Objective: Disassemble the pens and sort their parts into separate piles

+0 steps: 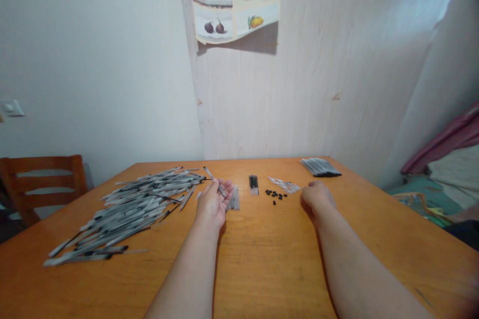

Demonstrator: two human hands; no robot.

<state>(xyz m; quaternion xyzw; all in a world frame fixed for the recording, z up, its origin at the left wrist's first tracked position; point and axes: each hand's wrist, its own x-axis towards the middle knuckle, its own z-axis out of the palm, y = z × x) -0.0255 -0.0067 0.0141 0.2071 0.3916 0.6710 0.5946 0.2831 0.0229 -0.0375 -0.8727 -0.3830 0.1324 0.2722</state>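
My left hand (pixel 214 204) is pinched around a slim pen-like stick (pixel 208 173), pale with a dark far end, which slants up and away from the palm. Partly behind that hand lie clear narrow pieces (pixel 235 199). My right hand (pixel 318 198) rests on the table with its fingers curled; whether anything is inside them is hidden. Just left of it are small white pieces (pixel 285 185) and several tiny black caps (pixel 275 194). A short row of dark rods (pixel 253 183) lies between the hands.
A large loose heap of pale, dark-ended sticks (pixel 134 214) covers the left of the wooden table (pixel 258 269). A neat row of similar sticks (pixel 321 166) lies at the back right. A wooden chair (pixel 45 182) stands at left; fruit pictures (pixel 234 5) hang on the wall.
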